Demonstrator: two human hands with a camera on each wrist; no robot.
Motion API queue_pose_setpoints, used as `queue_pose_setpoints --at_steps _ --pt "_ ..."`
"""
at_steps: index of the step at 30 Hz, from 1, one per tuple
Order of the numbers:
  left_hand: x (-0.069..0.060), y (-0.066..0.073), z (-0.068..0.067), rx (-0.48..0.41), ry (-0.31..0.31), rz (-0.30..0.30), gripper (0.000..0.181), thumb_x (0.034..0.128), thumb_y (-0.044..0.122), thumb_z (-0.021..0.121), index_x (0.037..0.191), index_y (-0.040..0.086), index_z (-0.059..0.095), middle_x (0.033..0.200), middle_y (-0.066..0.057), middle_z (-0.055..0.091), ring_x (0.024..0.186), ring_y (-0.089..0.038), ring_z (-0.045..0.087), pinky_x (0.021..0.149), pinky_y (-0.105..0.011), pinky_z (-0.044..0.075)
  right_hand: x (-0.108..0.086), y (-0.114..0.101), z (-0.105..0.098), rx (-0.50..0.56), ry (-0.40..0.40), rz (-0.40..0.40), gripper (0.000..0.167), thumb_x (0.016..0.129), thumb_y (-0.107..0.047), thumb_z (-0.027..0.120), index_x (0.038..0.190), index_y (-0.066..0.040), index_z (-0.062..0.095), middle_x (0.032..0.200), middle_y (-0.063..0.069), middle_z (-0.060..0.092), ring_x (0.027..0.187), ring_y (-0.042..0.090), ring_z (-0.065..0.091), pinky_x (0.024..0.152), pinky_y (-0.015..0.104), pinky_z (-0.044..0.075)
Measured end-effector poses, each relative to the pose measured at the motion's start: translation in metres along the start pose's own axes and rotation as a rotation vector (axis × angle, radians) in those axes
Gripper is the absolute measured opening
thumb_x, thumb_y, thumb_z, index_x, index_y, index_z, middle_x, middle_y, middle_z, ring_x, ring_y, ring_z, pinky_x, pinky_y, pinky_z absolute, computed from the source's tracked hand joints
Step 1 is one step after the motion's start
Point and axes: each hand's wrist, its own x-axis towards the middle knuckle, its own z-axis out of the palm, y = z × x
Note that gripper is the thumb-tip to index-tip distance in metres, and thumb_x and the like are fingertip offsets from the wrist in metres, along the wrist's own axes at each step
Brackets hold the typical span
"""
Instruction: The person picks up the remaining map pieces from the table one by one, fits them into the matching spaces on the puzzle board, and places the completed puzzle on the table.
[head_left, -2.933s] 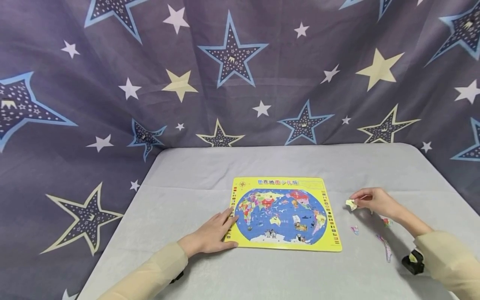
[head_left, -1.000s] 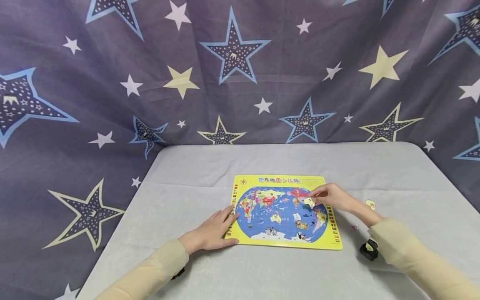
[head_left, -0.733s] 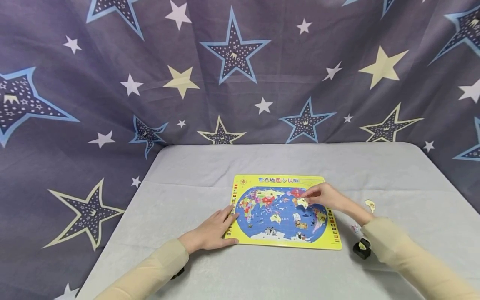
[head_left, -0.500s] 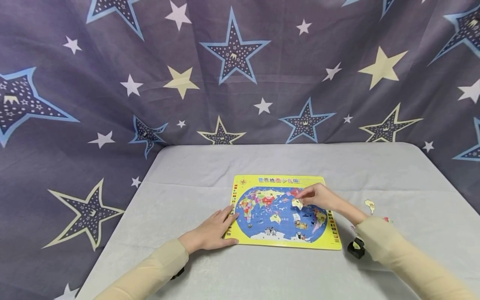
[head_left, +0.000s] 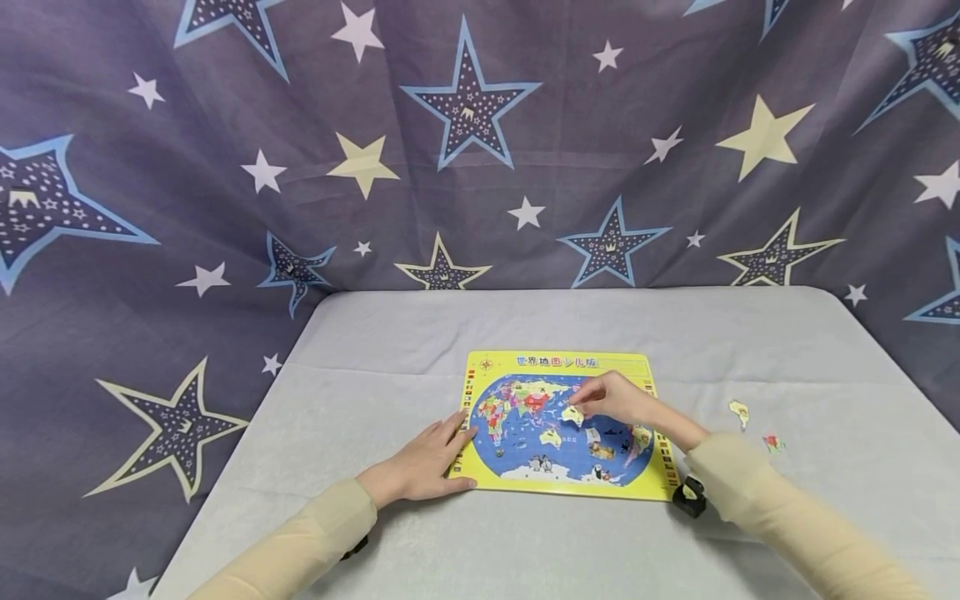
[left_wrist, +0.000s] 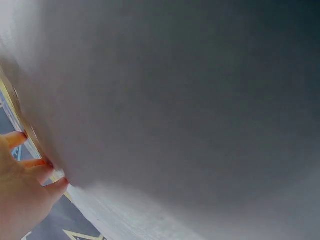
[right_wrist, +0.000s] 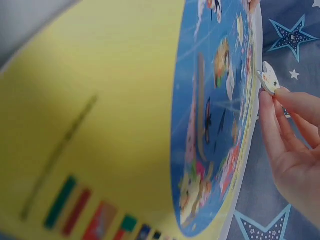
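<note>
My right hand [head_left: 615,398] pinches a pale yellow, Australia-shaped puzzle piece [head_left: 573,415] between thumb and fingertips. In the right wrist view the puzzle piece [right_wrist: 270,77] is tilted and raised above the board. Beneath it lies a yellow-bordered world map puzzle board [head_left: 555,492] with a blue ocean. A matching yellow Australia shape [head_left: 550,437] shows on the map, just below and left of the held piece. My left hand [head_left: 420,462] rests with spread, straight fingers on the board's left edge. The left wrist view catches only part of that left hand [left_wrist: 25,195] at the board's rim.
Right of the board, a pale yellow puzzle piece [head_left: 739,411] and a red and green one [head_left: 774,443] lie on the grey tablecloth [head_left: 390,333]. A black wrist device [head_left: 689,497] hangs under the right sleeve. A star-patterned curtain [head_left: 525,125] stands behind.
The right hand has carried the Australia-shaped piece from right of the board leftward over the map. Loose pink and purple pieces at right are now out of sight near the sleeve. The left hand stays put.
</note>
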Motion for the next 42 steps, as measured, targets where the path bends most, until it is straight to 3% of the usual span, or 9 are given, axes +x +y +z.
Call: queue_pose_setpoints --at_steps 12,31,42 --pt "0.000 0.000 0.000 -0.003 -0.002 -0.003 0.080 0.0830 0.063 0.037 0.141 0.009 0.023 0.147 -0.014 0.008 0.134 -0.024 0.012 0.107 -0.039 0.016 0.007 -0.007 0.015 -0.025 -0.028 0.019 0.014 0.082 0.001 0.058 0.092 0.001 0.068 0.085 0.009 0.066 0.069 0.014 0.062 0.065 0.028 0.052" --pt "-0.001 0.001 -0.002 0.004 0.008 0.006 0.080 0.0834 0.061 0.040 0.141 0.008 0.023 0.146 -0.015 0.008 0.133 -0.025 0.014 0.106 -0.039 0.019 0.010 -0.010 0.027 -0.022 -0.079 -0.040 0.012 0.080 0.001 0.060 0.088 0.001 0.068 0.082 0.010 0.066 0.067 0.018 0.061 0.058 0.029 0.052" --pt "-0.002 0.001 0.000 0.001 0.013 0.007 0.080 0.0832 0.061 0.040 0.141 0.008 0.023 0.146 -0.015 0.009 0.133 -0.025 0.015 0.106 -0.039 0.019 0.009 -0.009 0.036 -0.062 -0.064 -0.063 0.013 0.080 0.003 0.058 0.087 -0.001 0.069 0.081 0.007 0.066 0.062 0.012 0.057 0.054 0.024 0.049"
